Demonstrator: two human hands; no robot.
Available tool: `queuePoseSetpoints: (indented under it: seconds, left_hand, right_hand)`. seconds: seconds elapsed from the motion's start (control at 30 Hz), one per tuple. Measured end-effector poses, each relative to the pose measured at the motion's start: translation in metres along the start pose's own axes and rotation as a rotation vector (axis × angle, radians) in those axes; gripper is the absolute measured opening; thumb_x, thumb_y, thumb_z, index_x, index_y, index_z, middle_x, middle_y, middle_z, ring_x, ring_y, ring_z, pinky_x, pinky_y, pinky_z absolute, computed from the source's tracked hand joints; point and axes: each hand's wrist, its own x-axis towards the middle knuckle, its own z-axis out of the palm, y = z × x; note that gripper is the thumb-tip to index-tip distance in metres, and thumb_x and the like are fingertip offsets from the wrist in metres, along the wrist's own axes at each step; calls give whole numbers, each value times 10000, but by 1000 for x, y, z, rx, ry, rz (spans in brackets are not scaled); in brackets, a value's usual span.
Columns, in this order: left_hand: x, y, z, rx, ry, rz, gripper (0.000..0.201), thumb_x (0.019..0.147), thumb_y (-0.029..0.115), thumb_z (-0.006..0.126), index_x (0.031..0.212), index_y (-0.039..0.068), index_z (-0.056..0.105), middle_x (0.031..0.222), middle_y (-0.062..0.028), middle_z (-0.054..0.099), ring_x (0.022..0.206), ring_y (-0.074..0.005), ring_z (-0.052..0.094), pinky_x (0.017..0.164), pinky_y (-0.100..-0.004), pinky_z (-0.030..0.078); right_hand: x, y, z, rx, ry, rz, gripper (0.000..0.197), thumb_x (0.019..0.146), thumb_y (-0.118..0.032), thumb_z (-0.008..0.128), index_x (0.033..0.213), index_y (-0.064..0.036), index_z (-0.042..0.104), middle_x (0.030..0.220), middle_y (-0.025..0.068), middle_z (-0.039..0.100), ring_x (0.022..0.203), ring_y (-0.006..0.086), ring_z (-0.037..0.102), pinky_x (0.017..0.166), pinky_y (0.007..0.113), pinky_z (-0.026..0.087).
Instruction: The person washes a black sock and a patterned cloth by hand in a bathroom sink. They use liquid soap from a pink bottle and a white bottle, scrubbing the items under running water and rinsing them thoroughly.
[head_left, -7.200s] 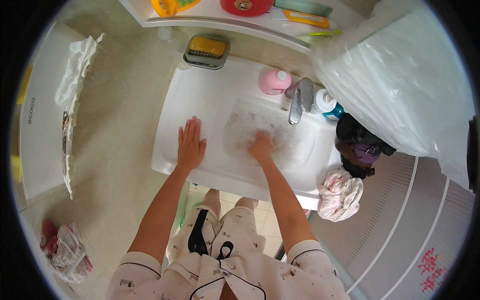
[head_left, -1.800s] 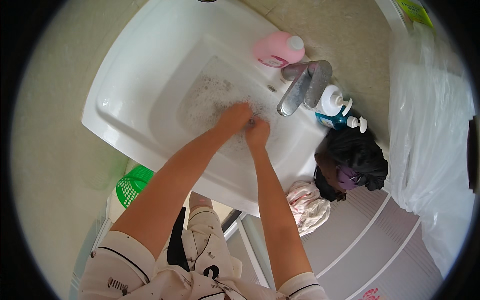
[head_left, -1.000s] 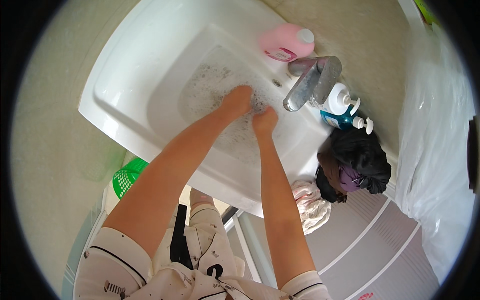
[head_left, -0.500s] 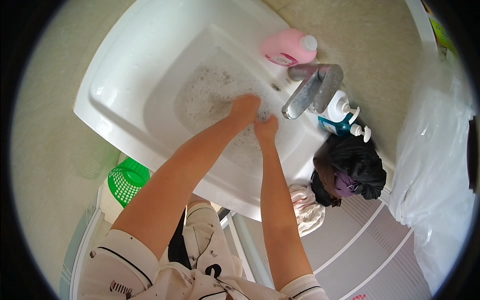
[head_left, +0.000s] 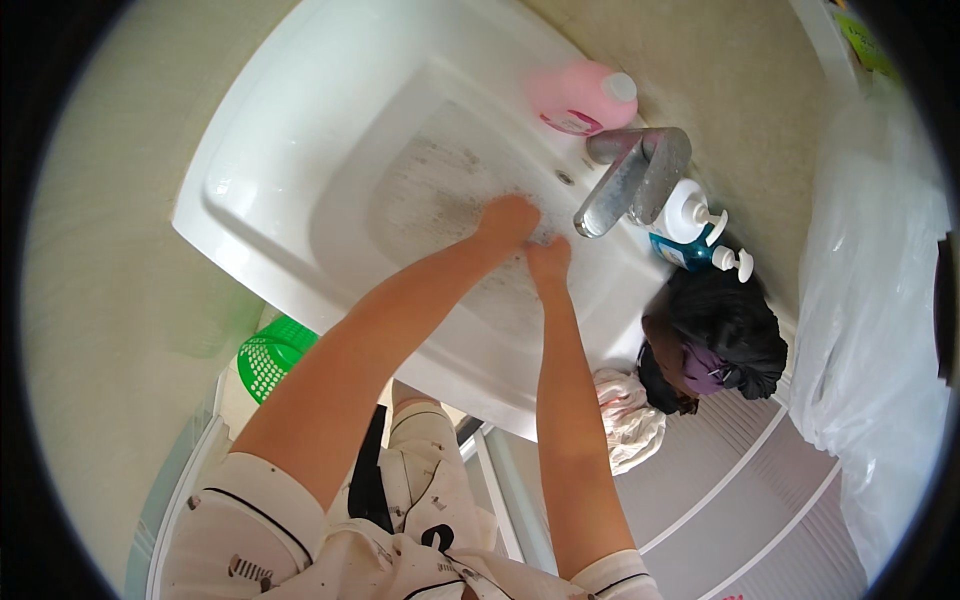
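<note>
Foamy water (head_left: 425, 190) fills the bowl of a white washbasin (head_left: 225, 130). My left hand (head_left: 508, 220) and my right hand (head_left: 548, 262) dip into it side by side, close together, on the faucet side of the bowl. Foam and water hide the fingers of both, so whether they hold anything does not show. Just right of my hands, the metal faucet (head_left: 640, 180) reaches over the basin's edge with its lever.
A pink bottle (head_left: 575, 98) stands behind the faucet; white (head_left: 683, 212) and teal (head_left: 680, 250) pump bottles stand right of it. A dark cloth bundle (head_left: 715, 325) sits above a pale cloth (head_left: 632, 425). Clear plastic sheeting (head_left: 860, 290) hangs right; a green basket (head_left: 268, 360) is below left.
The whole view has shifted slightly, so the basin and bottles sit a little farther right. Foam on the water looks more streaked. My hands stay close together in the water.
</note>
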Motion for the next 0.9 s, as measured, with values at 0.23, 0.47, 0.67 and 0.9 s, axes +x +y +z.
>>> queuePoseSetpoints:
  seconds: [0.23,0.47,0.67,0.9]
  left_hand:
    - [-3,17,-38,-207,194,115,189,682,104,718,845,38,650,938,-175,666,1008,-360,624,858,-432,513]
    - [-103,-6,-94,-793,436,-238,132,758,59,680,876,20,636,872,-124,630,901,-265,611,739,-370,520]
    - [-141,-34,-168,-610,620,-223,318,785,66,689,1094,25,629,1059,-154,644,1009,-298,612,880,-385,512]
    - [-184,-129,-216,-210,646,-172,399,825,64,635,1213,-16,584,1328,-192,560,1258,-356,515,1052,-420,425]
  right_hand:
    - [-17,-6,-1,656,-190,103,332,940,-240,618,1165,4,622,1053,78,668,966,194,627,821,345,463]
    - [-100,-107,1,1423,-594,204,339,1021,-267,518,1280,-47,532,1237,75,591,1097,172,580,944,325,463]
    - [-105,-225,25,1335,-392,141,284,951,-187,653,1182,-51,557,1018,42,605,898,144,613,783,292,538]
    - [-5,-292,44,1251,-104,37,410,922,-92,665,1285,-11,491,927,50,592,724,119,566,672,266,542]
